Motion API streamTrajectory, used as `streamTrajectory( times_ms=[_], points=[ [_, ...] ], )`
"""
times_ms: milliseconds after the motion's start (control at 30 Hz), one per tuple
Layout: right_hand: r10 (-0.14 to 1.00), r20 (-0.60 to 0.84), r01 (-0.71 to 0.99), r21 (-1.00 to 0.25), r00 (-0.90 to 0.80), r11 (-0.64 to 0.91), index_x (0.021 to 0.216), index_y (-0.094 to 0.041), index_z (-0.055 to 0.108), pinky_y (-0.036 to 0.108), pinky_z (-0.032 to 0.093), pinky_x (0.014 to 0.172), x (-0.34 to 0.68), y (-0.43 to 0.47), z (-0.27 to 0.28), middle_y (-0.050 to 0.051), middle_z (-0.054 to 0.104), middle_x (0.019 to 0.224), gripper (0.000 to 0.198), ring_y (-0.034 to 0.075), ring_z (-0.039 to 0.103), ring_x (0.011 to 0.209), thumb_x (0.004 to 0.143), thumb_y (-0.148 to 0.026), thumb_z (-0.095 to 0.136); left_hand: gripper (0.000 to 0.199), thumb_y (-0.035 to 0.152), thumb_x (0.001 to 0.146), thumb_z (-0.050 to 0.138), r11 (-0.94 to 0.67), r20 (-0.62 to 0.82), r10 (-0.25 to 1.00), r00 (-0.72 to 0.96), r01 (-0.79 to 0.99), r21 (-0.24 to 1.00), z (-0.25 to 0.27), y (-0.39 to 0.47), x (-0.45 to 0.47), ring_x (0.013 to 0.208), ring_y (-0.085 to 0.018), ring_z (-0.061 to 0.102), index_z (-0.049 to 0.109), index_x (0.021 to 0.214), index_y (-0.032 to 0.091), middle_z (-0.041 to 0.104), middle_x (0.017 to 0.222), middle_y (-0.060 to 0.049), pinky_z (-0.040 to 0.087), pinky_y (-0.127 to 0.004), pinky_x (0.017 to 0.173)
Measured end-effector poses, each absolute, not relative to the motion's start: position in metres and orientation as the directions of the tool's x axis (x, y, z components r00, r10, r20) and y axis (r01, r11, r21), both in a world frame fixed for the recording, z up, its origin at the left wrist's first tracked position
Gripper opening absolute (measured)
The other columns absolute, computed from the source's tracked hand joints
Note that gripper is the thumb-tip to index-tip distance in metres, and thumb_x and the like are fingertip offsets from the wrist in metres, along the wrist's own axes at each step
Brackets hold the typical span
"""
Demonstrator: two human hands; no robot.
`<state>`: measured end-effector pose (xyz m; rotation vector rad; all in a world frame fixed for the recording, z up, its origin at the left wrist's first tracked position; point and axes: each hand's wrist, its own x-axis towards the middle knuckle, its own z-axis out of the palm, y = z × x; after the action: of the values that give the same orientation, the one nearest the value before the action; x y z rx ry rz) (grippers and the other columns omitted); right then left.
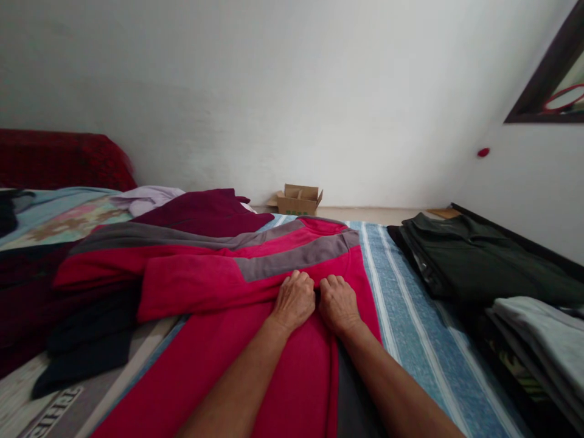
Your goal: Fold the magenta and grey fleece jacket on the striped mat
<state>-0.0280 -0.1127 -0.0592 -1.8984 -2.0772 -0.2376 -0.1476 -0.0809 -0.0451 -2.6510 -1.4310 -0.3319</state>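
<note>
A red garment with grey bands lies spread over the bed, its sleeve stretched to the left and its lower part running toward me. My left hand has its fingers curled into the red cloth near the middle. Close beside it, my right hand grips the same garment with bent fingers, knuckles up. A small dark gap in the fabric shows between the two hands. The fingertips of both are hidden in the cloth.
Folded dark clothes and a grey folded stack sit on the right. Maroon clothing and dark garments lie on the left. A blue striped sheet covers the bed; an open cardboard box stands by the wall.
</note>
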Motion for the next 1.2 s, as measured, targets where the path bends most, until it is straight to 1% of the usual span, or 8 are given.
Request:
streamTrajectory(
  times_ms=[333, 467, 567, 667, 767, 967, 1067, 1200],
  points=[
    [0.954, 0.288, 0.988, -0.104, -0.083, 0.117, 0.086, -0.016, 0.063, 0.031, 0.039, 0.073, -0.03, -0.114, -0.052, 0.009, 0.063, 0.087, 0.016, 0.023, 0.056, 0.085, 0.087, -0.015, 0.047, 0.017, 0.011, 0.077, 0.044, -0.552, 0.242, 0.805, 0.542, 0.833, -0.031, -0.045, -0.08, -0.148, 0.09, -0.024, 0.054, 0.061, 0.078, 0.016, 0.062, 0.085, -0.009, 0.044, -0.035, 0.075],
    [0.96, 0.267, 0.988, -0.103, -0.085, 0.116, 0.089, -0.015, 0.062, 0.031, 0.041, 0.072, -0.031, -0.115, -0.051, 0.01, 0.063, 0.089, 0.016, 0.023, 0.057, 0.085, 0.087, -0.015, 0.046, 0.017, 0.01, 0.075, 0.046, -0.539, 0.199, 0.824, 0.531, 0.842, -0.018, -0.04, -0.08, -0.149, 0.091, -0.023, 0.055, 0.061, 0.08, 0.016, 0.063, 0.088, -0.009, 0.045, -0.033, 0.076],
    [0.963, 0.256, 0.989, -0.093, -0.091, 0.118, 0.095, -0.017, 0.06, 0.032, 0.042, 0.07, -0.031, -0.115, -0.051, 0.01, 0.063, 0.089, 0.016, 0.023, 0.058, 0.085, 0.089, -0.016, 0.045, 0.016, 0.013, 0.074, 0.049, -0.532, 0.138, 0.841, 0.523, 0.846, 0.041, -0.033, -0.078, -0.153, 0.091, -0.022, 0.057, 0.062, 0.082, 0.016, 0.064, 0.091, -0.009, 0.045, -0.03, 0.078],
    [0.963, 0.247, 0.989, -0.077, -0.105, 0.128, 0.098, -0.016, 0.058, 0.034, 0.043, 0.07, -0.033, -0.115, -0.05, 0.01, 0.063, 0.089, 0.016, 0.024, 0.058, 0.084, 0.09, -0.017, 0.045, 0.015, 0.017, 0.074, 0.052, -0.553, 0.056, 0.833, 0.551, 0.82, 0.146, -0.023, -0.072, -0.158, 0.088, -0.02, 0.061, 0.065, 0.082, 0.019, 0.067, 0.091, -0.006, 0.046, -0.027, 0.08],
    [0.964, 0.239, 0.989, -0.055, -0.12, 0.137, 0.096, -0.014, 0.058, 0.036, 0.045, 0.07, -0.035, -0.115, -0.05, 0.013, 0.062, 0.089, 0.018, 0.025, 0.058, 0.084, 0.09, -0.014, 0.041, 0.019, 0.02, 0.076, 0.053, -0.525, 0.065, 0.849, 0.524, 0.827, 0.2, -0.008, -0.058, -0.158, 0.092, -0.019, 0.063, 0.067, 0.089, 0.019, 0.069, 0.097, -0.006, 0.045, -0.026, 0.083],
    [0.96, 0.246, 0.988, -0.049, -0.134, 0.15, 0.094, -0.013, 0.059, 0.038, 0.045, 0.068, -0.037, -0.115, -0.05, 0.015, 0.062, 0.088, 0.022, 0.027, 0.059, 0.083, 0.088, -0.01, 0.038, 0.028, 0.023, 0.082, 0.048, -0.376, 0.148, 0.922, 0.359, 0.92, 0.109, 0.011, -0.006, -0.123, 0.106, -0.022, 0.059, 0.063, 0.105, 0.016, 0.066, 0.111, -0.011, 0.044, -0.03, 0.09],
    [0.958, 0.251, 0.986, -0.052, -0.14, 0.158, 0.092, -0.013, 0.059, 0.038, 0.045, 0.067, -0.038, -0.115, -0.051, 0.015, 0.062, 0.087, 0.022, 0.027, 0.059, 0.082, 0.087, -0.009, 0.038, 0.03, 0.033, 0.083, 0.049, -0.342, 0.123, 0.936, 0.329, 0.933, 0.109, 0.003, 0.022, -0.101, 0.105, -0.025, 0.06, 0.064, 0.103, 0.016, 0.066, 0.11, -0.013, 0.046, -0.031, 0.087],
    [0.959, 0.248, 0.987, -0.047, -0.135, 0.151, 0.091, -0.013, 0.058, 0.038, 0.045, 0.066, -0.039, -0.116, -0.052, 0.016, 0.061, 0.085, 0.022, 0.027, 0.059, 0.081, 0.085, -0.008, 0.038, 0.035, 0.044, 0.079, 0.054, -0.32, 0.08, 0.947, 0.312, 0.94, 0.12, -0.013, 0.048, -0.089, 0.098, -0.027, 0.063, 0.067, 0.093, 0.014, 0.068, 0.103, -0.015, 0.048, -0.031, 0.079]
  ],
)
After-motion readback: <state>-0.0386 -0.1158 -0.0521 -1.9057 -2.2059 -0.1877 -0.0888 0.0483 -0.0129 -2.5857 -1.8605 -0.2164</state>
